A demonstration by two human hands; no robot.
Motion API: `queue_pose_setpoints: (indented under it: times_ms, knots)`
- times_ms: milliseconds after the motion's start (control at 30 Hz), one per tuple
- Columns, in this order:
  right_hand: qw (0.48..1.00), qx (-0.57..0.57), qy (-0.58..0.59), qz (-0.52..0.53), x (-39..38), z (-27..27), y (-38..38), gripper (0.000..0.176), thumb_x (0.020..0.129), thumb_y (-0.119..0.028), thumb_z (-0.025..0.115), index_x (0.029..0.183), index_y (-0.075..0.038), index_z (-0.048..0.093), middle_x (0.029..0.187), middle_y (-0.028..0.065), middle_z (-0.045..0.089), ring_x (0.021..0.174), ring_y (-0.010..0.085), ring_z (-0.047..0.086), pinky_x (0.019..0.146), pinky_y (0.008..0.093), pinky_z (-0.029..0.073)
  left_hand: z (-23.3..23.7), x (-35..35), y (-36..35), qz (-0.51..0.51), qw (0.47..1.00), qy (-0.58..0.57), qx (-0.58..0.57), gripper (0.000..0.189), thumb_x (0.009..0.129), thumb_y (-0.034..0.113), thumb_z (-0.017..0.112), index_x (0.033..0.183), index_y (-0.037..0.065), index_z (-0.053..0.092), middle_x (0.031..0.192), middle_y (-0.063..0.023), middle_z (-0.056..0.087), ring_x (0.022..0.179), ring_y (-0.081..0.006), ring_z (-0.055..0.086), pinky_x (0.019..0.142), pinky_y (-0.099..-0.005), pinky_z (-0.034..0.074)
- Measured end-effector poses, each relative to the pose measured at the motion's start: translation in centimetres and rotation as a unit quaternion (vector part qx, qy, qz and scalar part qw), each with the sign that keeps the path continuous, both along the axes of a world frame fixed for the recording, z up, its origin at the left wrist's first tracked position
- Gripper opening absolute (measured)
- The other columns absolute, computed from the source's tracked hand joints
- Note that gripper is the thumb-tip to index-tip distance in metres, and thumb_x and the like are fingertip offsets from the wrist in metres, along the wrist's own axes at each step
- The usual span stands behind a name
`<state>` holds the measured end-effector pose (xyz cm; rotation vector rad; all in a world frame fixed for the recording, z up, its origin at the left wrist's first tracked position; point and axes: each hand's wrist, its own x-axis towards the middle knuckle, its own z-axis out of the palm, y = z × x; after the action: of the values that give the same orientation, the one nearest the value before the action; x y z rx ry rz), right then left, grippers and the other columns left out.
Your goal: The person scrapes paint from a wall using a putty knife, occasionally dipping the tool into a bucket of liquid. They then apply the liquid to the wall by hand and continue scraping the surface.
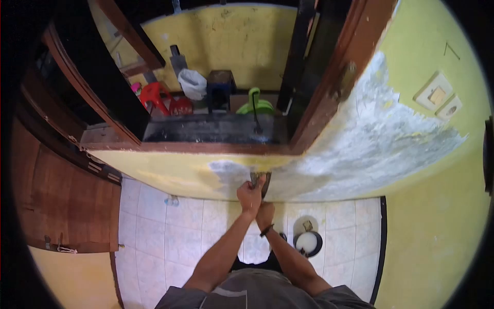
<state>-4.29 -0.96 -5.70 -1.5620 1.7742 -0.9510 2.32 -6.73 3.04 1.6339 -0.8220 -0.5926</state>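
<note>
Putty knife [260, 181], head view: dark blade flat against the yellow wall [170, 172], just under the wooden window sill [206, 147], at the edge of a grey skim patch [231, 172]. It sits a touch below frame centre, toward 6 o'clock.

Left hand [250, 196] is closed around the tool's upper part, fingertips up on the blade. Right hand [265, 212], with a dark wristband [266, 230], is curled shut directly beneath and touching the left. Can't tell whether it grips the handle end or braces the left.

Handling, my read: light tool, stiff handle, thin blade that likely flexes under push. Grip the handle; press fingers near the blade root, not the edge. Smeared compound would make it slick.

Small bucket [307, 243] with white contents stands on the tiled floor [154, 232], at 5 o'clock from the hands.
</note>
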Motion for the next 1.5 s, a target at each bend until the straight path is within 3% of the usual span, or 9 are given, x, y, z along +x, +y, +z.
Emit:
queue_pose_setpoints:
  times_ms: [367, 633, 1000, 1033, 1167, 1233, 1300, 1333, 1500]
  knots:
    - [0.992, 0.015, -0.129, 0.004, -0.9, -3.2, 3.3, 0.027, 0.069, -0.021, 0.067, 0.055, 0.0, 0.058, 0.054, 0.0205, 0.057, 0.051, 0.0345, 0.059, 0.045, 0.0409, 0.04, -6.5, -1.5, 5.8, -0.038, 0.999, 0.03, -0.004, 0.05, 0.076, 0.031, 0.075, 0.054, 0.002, 0.042, 0.046, -0.0018, 0.035, 0.049, -0.0097, 0.028, 0.043, -0.0292, 0.027]
    - [0.989, -0.114, 0.051, 0.083, -0.3, -1.9, 0.6, 0.034, 0.073, -0.027, 0.064, 0.053, -0.001, 0.056, 0.053, 0.0195, 0.056, 0.049, 0.0334, 0.058, 0.044, 0.0415, 0.039, -1.9, -0.7, 2.7, 0.013, 0.996, -0.085, -0.022, 0.051, 0.073, 0.035, 0.077, 0.054, 0.001, 0.043, 0.045, -0.0075, 0.041, 0.046, -0.0145, 0.034, 0.044, -0.0356, 0.032]
    - [0.973, -0.145, 0.1, 0.148, -1.3, -1.3, -3.6, 0.028, 0.073, -0.026, 0.063, 0.054, -0.006, 0.059, 0.053, 0.0159, 0.056, 0.05, 0.0324, 0.057, 0.045, 0.0429, 0.04, 2.2, -0.9, 1.2, -0.002, 0.999, -0.031, -0.032, 0.049, 0.073, 0.038, 0.077, 0.058, 0.002, 0.046, 0.05, -0.0042, 0.04, 0.054, -0.0109, 0.032, 0.046, -0.0322, 0.031]
    - [0.975, -0.128, 0.101, 0.152, -1.8, -1.1, -1.0, 0.028, 0.073, -0.026, 0.063, 0.054, -0.006, 0.059, 0.053, 0.0159, 0.056, 0.05, 0.0324, 0.057, 0.045, 0.0429, 0.04, 1.5, -0.8, 0.5, -0.051, 0.986, 0.145, -0.061, 0.054, 0.072, 0.042, 0.075, 0.054, 0.001, 0.046, 0.047, -0.013, 0.046, 0.047, -0.0195, 0.034, 0.047, -0.0356, 0.036]
    - [0.998, -0.051, 0.022, 0.039, -1.1, 1.1, 1.3, 0.027, 0.075, -0.026, 0.061, 0.058, -0.005, 0.06, 0.058, 0.0167, 0.059, 0.054, 0.0323, 0.06, 0.05, 0.0427, 0.046, -2.9, -1.4, 4.9, 0.014, 0.998, -0.065, 0.022, 0.053, 0.074, 0.039, 0.074, 0.053, 0.001, 0.044, 0.048, -0.0135, 0.046, 0.045, -0.0227, 0.032, 0.046, -0.0359, 0.035]
    - [0.968, -0.247, 0.034, -0.027, -0.6, -0.1, -0.2, 0.03, 0.077, -0.027, 0.061, 0.059, -0.003, 0.06, 0.059, 0.0183, 0.059, 0.054, 0.0341, 0.06, 0.049, 0.0431, 0.046, -1.3, -1.0, 2.2, 0.021, 0.997, -0.08, 0.012, 0.053, 0.074, 0.039, 0.074, 0.053, 0.001, 0.043, 0.048, -0.0135, 0.045, 0.045, -0.0235, 0.03, 0.045, -0.0361, 0.034]
    - [0.973, -0.123, 0.158, 0.111, -2.0, 0.2, -2.1, 0.032, 0.078, -0.027, 0.061, 0.06, -0.001, 0.06, 0.058, 0.0204, 0.058, 0.053, 0.0352, 0.059, 0.047, 0.0429, 0.044, 2.3, -1.3, 0.2, 0.044, 0.981, -0.134, -0.135, 0.057, 0.072, 0.043, 0.075, 0.052, 0.002, 0.041, 0.044, -0.0106, 0.042, 0.043, -0.0207, 0.028, 0.044, -0.0354, 0.032]
    - [0.987, -0.104, 0.078, 0.098, -1.9, 4.1, -2.9, 0.032, 0.077, -0.026, 0.062, 0.057, -0.001, 0.059, 0.056, 0.0198, 0.057, 0.051, 0.0348, 0.058, 0.046, 0.0427, 0.042, 6.3, -1.7, 0.3, -0.012, 0.989, 0.116, -0.094, 0.059, 0.071, 0.045, 0.076, 0.051, 0.003, 0.04, 0.044, -0.008, 0.04, 0.043, -0.0195, 0.028, 0.043, -0.0345, 0.031]
    - [0.987, -0.078, 0.093, 0.102, -2.3, 0.0, 1.5, 0.034, 0.075, -0.026, 0.061, 0.055, 0.0, 0.059, 0.056, 0.0198, 0.057, 0.05, 0.0346, 0.058, 0.045, 0.0433, 0.043, -2.8, -1.7, 3.9, 0.029, 0.998, -0.047, 0.028, 0.053, 0.073, 0.044, 0.075, 0.053, 0.001, 0.05, 0.046, -0.0043, 0.045, 0.047, -0.0128, 0.036, 0.044, -0.0321, 0.033]
